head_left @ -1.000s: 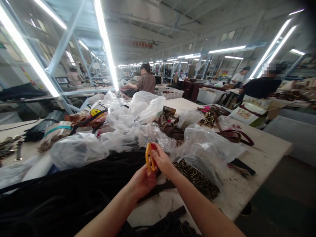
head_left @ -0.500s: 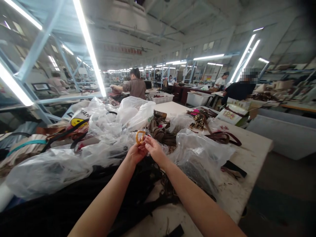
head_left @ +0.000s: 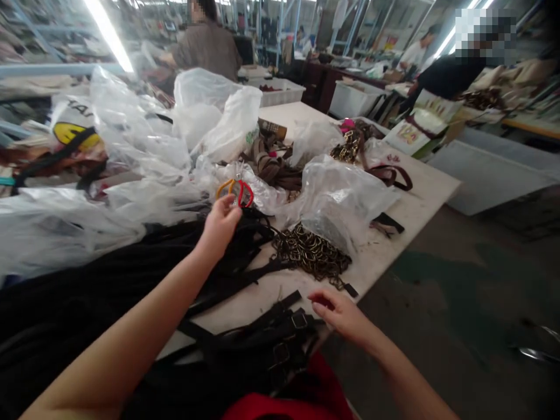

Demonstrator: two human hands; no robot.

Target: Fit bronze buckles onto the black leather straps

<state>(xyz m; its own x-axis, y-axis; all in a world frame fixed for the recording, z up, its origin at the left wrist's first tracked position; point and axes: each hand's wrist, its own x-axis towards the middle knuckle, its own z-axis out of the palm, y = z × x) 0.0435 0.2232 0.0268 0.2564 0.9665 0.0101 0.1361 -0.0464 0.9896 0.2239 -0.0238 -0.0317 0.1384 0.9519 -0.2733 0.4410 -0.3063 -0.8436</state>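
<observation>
My left hand point(head_left: 221, 227) reaches out over the table with its fingers bent at the handles of a pair of scissors point(head_left: 245, 194). One handle loop is orange and the other red, and the fingertips meet the orange one. Lower right, by the table edge, my right hand point(head_left: 343, 315) hovers with fingers loosely curved, apart from the thumb, nothing in them. Just left of it lie black straps point(head_left: 280, 335) with metal buckles. A heap of brass-coloured buckles point(head_left: 312, 251) lies between the hands, partly under a clear plastic bag point(head_left: 350, 192).
White plastic bags point(head_left: 219, 111) cover the left and far side. Long black material point(head_left: 100, 274) spreads across the near left. Brown straps point(head_left: 275, 166) lie farther back. A white bin point(head_left: 494, 169) stands beyond the table's right edge. Co-workers point(head_left: 205, 46) are in the background.
My hands were together on the orange-handled scissors and are now apart. The right hand has moved down and right. The view has tilted down, showing the buckle heap and straps.
</observation>
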